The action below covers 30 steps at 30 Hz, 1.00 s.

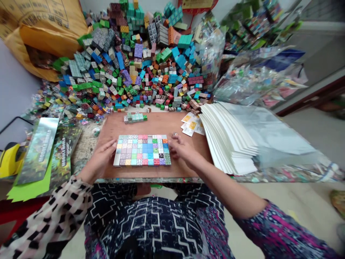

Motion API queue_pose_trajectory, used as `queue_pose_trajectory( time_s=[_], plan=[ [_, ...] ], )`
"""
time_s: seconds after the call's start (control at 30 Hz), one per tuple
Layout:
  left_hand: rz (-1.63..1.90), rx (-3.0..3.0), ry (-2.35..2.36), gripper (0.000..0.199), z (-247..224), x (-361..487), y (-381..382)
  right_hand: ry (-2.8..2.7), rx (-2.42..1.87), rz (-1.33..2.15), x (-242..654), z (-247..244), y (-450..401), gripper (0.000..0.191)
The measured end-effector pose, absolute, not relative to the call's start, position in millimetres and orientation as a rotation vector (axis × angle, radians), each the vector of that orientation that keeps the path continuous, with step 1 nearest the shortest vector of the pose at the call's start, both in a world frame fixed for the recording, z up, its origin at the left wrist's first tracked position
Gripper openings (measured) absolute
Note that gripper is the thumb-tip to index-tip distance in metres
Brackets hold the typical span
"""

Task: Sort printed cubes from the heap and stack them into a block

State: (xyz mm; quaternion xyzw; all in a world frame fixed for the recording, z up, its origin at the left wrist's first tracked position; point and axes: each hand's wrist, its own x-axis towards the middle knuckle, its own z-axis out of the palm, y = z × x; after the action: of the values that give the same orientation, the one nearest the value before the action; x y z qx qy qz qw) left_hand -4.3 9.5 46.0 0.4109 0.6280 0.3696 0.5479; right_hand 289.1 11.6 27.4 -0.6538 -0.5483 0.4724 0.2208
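The left hand [101, 160] lies flat and loosely spread on the wooden board [156, 124], its fingertips at or just touching the left edge of a tightly packed grid of small patterned cubes [142, 150]. The right hand [183, 149] sits at the grid's right edge with its fingers [175, 144] bent downward; whether they pinch anything cannot be told. The grid lies near the front edge of the board, between the hands, in rows of teal, pink, blue, grey and patterned faces.

A short cluster of cubes [135, 117] sits behind the grid on the board, and a single loose cube [175, 134] lies just beyond the right fingers. Printed paper cards [191, 124] overlap near the board's right edge, beside a fanned stack of white sheets [229, 140] that overhangs the board's right side. Clear plastic packaging [272, 133] lies farther right of the board.

Behind the board rises a large heap of mixed cubes [129, 64], with a yellow sack [45, 39] against its far left. Left of the board lie printed game sleeves [39, 151] on a green sheet [27, 190].
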Motion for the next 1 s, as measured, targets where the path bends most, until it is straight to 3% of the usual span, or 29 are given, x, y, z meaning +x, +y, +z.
queue_pose_trajectory(
  time_s=[0.13, 0.37, 0.57, 0.8, 1.0],
  plan=[
    [0.623, 1.029, 1.562, 0.055, 66.4, -7.7, 18.9, -1.478, -1.932, 1.661, 293.2, 58.9, 14.7, 0.046],
    [0.279, 0.997, 1.657, 0.041, 96.1, 7.9, 35.3, -1.793, -1.968, 1.688, 276.6, 61.4, 27.0, 0.059],
    [0.116, 1.029, 1.563, 0.041, 99.3, 6.7, 48.2, -1.793, -2.050, 1.738, 271.5, 67.6, 31.5, 0.061],
    [0.091, 0.925, 1.529, 0.029, 93.1, 10.9, 55.4, -1.594, -2.113, 1.915, 266.5, 72.0, 31.3, 0.073],
    [0.082, 0.992, 1.566, 0.031, 95.4, 18.3, 54.6, -1.547, -2.161, 1.841, 263.4, 73.8, 29.5, 0.075]
  ],
)
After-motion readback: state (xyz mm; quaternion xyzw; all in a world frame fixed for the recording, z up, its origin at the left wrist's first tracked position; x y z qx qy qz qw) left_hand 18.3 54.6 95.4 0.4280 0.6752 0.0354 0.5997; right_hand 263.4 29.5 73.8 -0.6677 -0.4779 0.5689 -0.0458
